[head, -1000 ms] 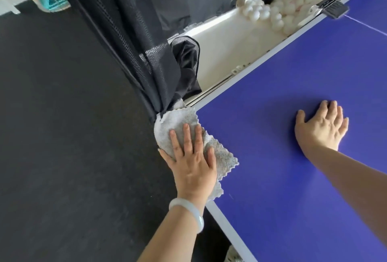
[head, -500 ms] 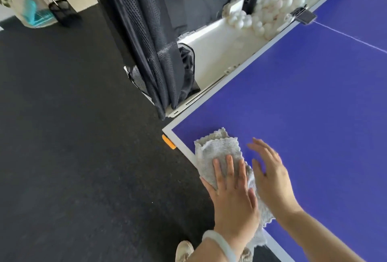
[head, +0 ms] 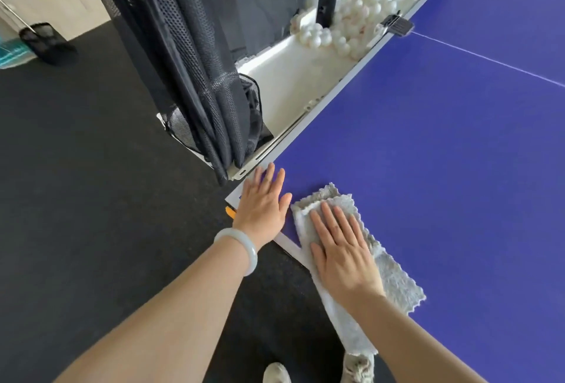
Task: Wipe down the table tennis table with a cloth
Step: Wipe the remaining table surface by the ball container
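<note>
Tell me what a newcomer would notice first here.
The big blue table fills the right side, with the right hand pressed flat on a grey cloth at its near corner. The left hand lies flat beside it, and a heap of white balls sits in a tray along the table's edge, top centre.

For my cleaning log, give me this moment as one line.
step: wipe near corner | right hand: flat on cloth | left hand: flat at table corner | cloth: overhangs table edge
</note>
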Motion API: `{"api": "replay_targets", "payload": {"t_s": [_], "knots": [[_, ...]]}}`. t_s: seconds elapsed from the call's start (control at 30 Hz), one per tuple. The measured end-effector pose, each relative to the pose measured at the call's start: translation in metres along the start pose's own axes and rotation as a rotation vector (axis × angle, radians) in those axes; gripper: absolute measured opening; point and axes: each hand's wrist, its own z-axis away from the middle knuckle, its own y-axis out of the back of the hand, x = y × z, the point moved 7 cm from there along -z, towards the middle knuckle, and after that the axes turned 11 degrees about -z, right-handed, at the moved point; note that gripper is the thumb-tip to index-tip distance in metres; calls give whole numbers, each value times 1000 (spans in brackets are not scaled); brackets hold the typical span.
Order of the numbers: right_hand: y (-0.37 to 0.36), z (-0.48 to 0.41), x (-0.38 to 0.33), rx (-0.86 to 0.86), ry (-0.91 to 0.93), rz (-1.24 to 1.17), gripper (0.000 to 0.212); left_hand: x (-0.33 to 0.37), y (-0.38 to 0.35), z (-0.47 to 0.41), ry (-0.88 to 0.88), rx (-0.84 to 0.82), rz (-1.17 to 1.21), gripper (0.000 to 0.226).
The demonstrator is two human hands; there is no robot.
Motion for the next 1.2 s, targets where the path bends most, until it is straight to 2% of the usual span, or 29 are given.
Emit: {"api": "replay_targets", "payload": {"t_s": [0.07, 0.17, 0.27, 0.3, 0.43, 0.57, 0.63, 0.7, 0.77, 0.83, 0.9, 0.93, 0.97, 1.07, 1.1, 1.13, 1.2], "knots": [[14, 14, 32, 73, -158, 9, 57, -4, -14, 1, -29, -18, -70, 63], [28, 24, 70, 148, -442, -31, 60, -6, -20, 3, -10, 45, -128, 66], [24, 8, 52, 239, -638, -86, 61, -4, -20, 3, 4, 90, -144, 67], [18, -3, 36, 239, -620, -96, 62, -3, -20, 3, 6, 98, -150, 67], [-3, -35, -15, 114, -314, -123, 60, -3, -19, 5, 0, 96, -152, 65], [15, -4, 15, 16, -49, -108, 53, 0, -15, 7, -5, 92, -143, 63], [30, 34, 56, 29, -55, -39, 54, 1, -14, 7, -2, 84, -160, 63], [51, 76, 106, 128, -266, -7, 57, 4, -10, 6, 27, 67, -205, 63], [69, 107, 144, 257, -599, -35, 59, 21, -1, 2, 33, 83, -233, 61], [69, 111, 149, 364, -806, -68, 57, 64, 8, 0, -88, 145, -196, 56], [62, 97, 130, 411, -884, -147, 59, 121, 10, -2, -262, 188, -171, 55], [59, 87, 117, 408, -833, -177, 59, 148, 9, -5, -313, 196, -156, 55], [55, 77, 101, 376, -696, -179, 59, 169, 9, -10, -335, 196, -138, 55], [51, 80, 81, 145, -135, -90, 53, 208, 11, -36, -346, 188, -126, 56], [57, 90, 97, 113, -53, -60, 53, 214, 12, -46, -344, 192, -133, 56], [67, 101, 123, 121, -71, -37, 52, 218, 12, -55, -333, 189, -138, 57], [96, 123, 195, 262, -343, -13, 52, 223, 11, -73, -288, 159, -131, 58]]}}
